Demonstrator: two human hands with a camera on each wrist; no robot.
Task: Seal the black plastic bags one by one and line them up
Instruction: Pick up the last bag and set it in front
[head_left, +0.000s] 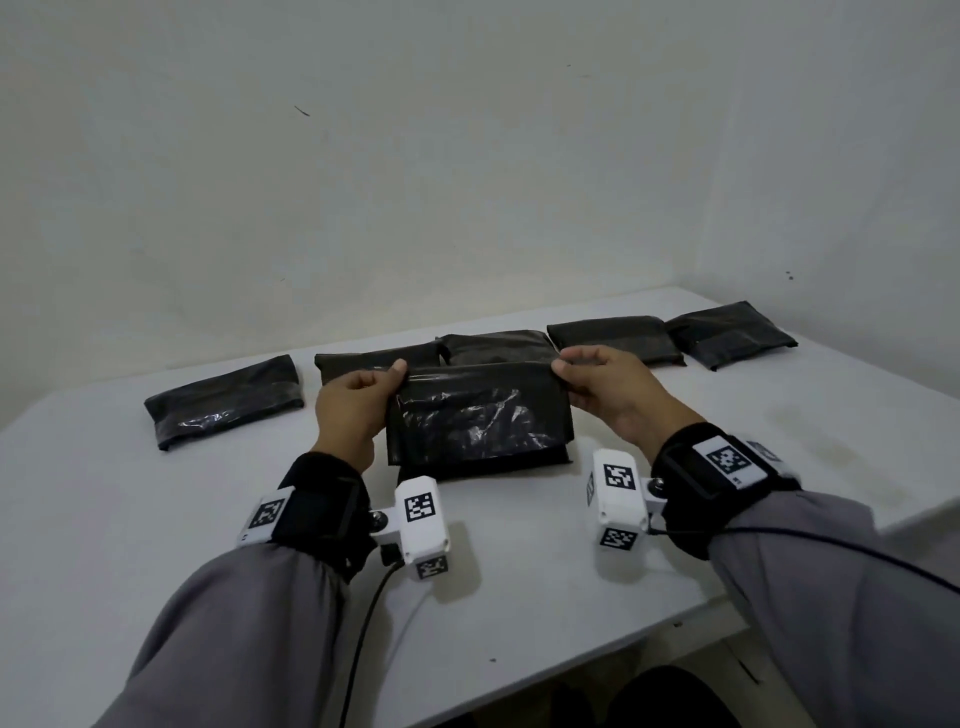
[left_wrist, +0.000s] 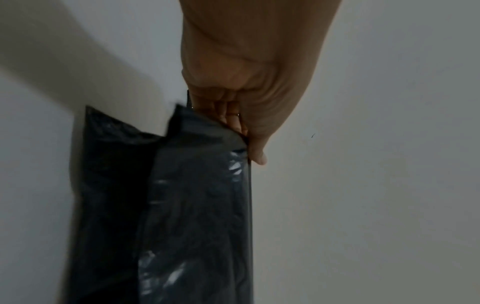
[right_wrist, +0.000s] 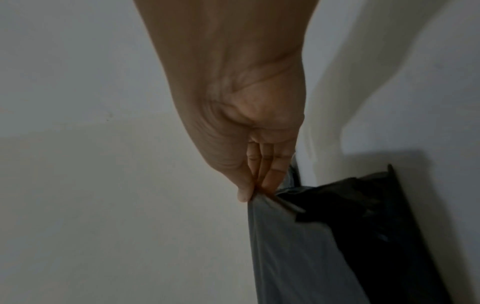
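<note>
My left hand (head_left: 349, 410) pinches the far-left corner of the black plastic bag (head_left: 478, 415), thumb on top, fingers (left_wrist: 231, 115) curled together beneath. My right hand (head_left: 608, 389) pinches the far-right corner the same way, fingertips (right_wrist: 270, 179) pressed tight against the thumb. Bag held between both hands, near edge at the white table (head_left: 519, 571). Beyond it, 5 more black bags (head_left: 223, 400) lie in a rough row, left to right.
</note>
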